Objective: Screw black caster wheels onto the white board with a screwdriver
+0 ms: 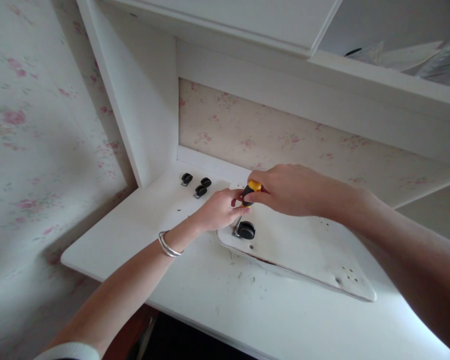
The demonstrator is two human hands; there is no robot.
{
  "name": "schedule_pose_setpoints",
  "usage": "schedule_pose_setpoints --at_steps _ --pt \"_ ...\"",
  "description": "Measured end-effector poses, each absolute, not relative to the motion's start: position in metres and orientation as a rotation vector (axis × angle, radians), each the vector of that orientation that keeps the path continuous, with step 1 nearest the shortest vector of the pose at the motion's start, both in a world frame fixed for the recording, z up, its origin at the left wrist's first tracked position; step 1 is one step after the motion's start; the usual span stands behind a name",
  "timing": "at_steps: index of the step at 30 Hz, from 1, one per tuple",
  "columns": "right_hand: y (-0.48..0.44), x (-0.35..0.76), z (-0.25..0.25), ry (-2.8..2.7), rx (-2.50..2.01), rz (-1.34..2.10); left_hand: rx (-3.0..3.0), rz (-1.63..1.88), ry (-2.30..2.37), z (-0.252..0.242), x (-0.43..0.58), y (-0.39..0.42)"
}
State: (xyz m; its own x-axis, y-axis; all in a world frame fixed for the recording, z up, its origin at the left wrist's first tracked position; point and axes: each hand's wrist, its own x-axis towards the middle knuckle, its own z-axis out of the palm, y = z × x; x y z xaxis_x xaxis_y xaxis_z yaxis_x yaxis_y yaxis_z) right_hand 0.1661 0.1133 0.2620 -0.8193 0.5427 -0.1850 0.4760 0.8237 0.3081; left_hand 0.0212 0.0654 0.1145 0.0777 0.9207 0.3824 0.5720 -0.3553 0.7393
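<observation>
My right hand (285, 190) is closed round the yellow and black handle of a screwdriver (250, 191), held upright over the near end of a white board (307, 250) that lies flat on the desk. My left hand (219, 210) is pinched around the screwdriver's shaft just below the handle. Right under both hands a black caster wheel (245, 230) sits on the board, with its metal bracket beside it. A silver bracelet (168, 245) is on my left wrist.
Three more black caster wheels (197, 184) lie loose at the back left of the white desk (142, 225). A white side panel (142, 100) and a shelf (360, 70) enclose the desk above. Floral wallpaper covers the walls. Small dark specks litter the desk front.
</observation>
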Motion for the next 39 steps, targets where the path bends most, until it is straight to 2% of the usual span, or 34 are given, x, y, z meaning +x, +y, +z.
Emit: schedule_pose_setpoints --at_steps 4,9,11,17,20,25,27,29,33,35,39 --pt "0.110 0.159 0.256 2.719 0.862 0.631 1.882 1.292 1.567 0.112 0.029 0.064" --pt "0.107 0.165 0.259 2.799 0.741 0.323 1.858 1.237 1.491 0.113 0.027 0.066" --pt "0.108 0.168 0.260 2.775 0.724 0.313 1.885 1.188 1.450 0.115 0.024 0.067" --pt "0.107 0.160 0.250 2.679 0.851 0.710 1.978 1.271 1.515 0.115 0.032 0.062" --pt "0.107 0.162 0.249 2.708 0.885 0.615 1.971 1.329 1.568 0.111 0.036 0.062" --pt "0.109 0.177 0.258 2.774 0.773 0.117 1.910 1.262 1.472 0.109 0.024 0.066" --pt "0.107 0.177 0.258 2.748 0.821 0.195 1.890 1.193 1.397 0.110 0.018 0.066" --pt "0.103 0.173 0.255 2.731 0.877 0.418 1.891 1.177 1.375 0.110 0.017 0.065" --pt "0.097 0.163 0.250 2.712 0.942 0.681 1.850 1.284 1.554 0.107 0.024 0.063" --pt "0.097 0.164 0.250 2.739 0.945 0.634 1.855 1.302 1.586 0.106 0.026 0.063" --pt "0.099 0.172 0.255 2.821 0.730 0.307 1.902 1.273 1.439 0.108 0.021 0.066"
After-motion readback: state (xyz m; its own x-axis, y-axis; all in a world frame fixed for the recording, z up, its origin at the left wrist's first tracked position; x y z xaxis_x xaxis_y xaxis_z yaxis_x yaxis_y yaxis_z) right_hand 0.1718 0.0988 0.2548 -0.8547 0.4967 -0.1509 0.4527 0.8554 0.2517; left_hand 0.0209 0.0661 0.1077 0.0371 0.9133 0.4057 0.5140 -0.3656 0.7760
